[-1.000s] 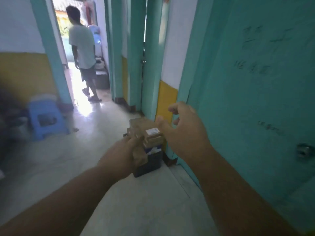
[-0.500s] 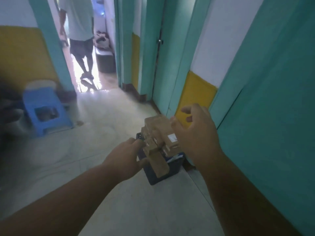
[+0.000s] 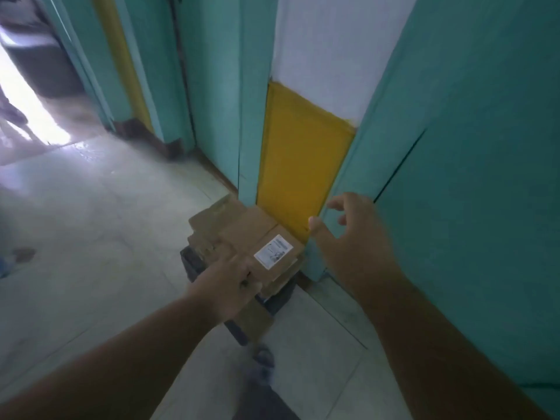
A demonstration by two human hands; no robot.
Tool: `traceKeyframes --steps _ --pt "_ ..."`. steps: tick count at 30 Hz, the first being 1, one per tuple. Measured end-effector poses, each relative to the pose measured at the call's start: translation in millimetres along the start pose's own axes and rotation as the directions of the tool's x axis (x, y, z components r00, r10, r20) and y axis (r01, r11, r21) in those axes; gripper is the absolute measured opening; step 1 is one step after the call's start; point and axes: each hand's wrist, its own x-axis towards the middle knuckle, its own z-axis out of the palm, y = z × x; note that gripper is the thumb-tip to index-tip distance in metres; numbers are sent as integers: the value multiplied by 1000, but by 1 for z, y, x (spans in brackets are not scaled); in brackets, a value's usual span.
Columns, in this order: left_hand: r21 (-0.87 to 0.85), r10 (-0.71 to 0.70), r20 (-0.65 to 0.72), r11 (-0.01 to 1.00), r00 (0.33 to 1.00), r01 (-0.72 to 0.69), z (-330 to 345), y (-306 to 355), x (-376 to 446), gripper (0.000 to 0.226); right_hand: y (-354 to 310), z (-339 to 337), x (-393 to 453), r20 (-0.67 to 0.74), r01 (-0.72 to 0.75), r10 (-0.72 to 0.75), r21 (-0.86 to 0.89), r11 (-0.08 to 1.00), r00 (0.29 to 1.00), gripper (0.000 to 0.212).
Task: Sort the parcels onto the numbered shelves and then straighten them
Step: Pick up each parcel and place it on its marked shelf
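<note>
A pile of brown cardboard parcels (image 3: 239,231) fills a dark crate (image 3: 194,265) on the floor against the wall. The top parcel carries a white label (image 3: 273,251). My left hand (image 3: 230,283) grips the near left edge of the top parcel, fingers curled on it. My right hand (image 3: 351,237) hovers just right of the pile with fingers spread, touching nothing. No numbered shelves are in view.
A teal door (image 3: 472,177) stands close on the right, and a yellow and white wall strip (image 3: 300,165) rises behind the crate. Pale tiled floor (image 3: 100,237) stretches left toward a bright doorway (image 3: 27,116). My foot (image 3: 263,356) shows below the crate.
I have come closer to the crate and look further down. My left hand has slid onto the top parcel's edge. The other person and the blue stool have left the view.
</note>
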Motion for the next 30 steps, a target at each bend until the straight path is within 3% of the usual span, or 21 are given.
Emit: traceKeyframes --steps 7,12,16,19,22,26,28,30 --pt "-121 -138 69 982 988 145 17 -71 133 43 37 119 107 137 -160 168 -67 985 976 41" --pt "-94 -178 138 977 974 192 71 -121 209 46 81 209 129 230 -257 290 -166 952 929 39" --pt "-92 -322 175 935 930 341 105 -158 247 54 116 261 141 249 -345 391 -211 915 886 40" --pt "-221 -448 191 847 873 483 129 -179 265 64 145 292 154 266 -364 425 -250 897 865 40" --pt "-372 -521 308 704 796 605 152 -187 280 60 174 320 167 271 -399 477 -296 868 836 46" --pt "-479 -578 343 571 741 667 179 -192 289 49 212 353 178 388 -445 582 -389 806 715 69" --pt "-528 -582 361 516 728 674 187 -193 290 37 224 365 179 465 -478 607 -375 794 645 68" --pt "-577 -579 386 456 718 678 188 -192 289 31 230 371 179 482 -509 605 -328 796 634 59"
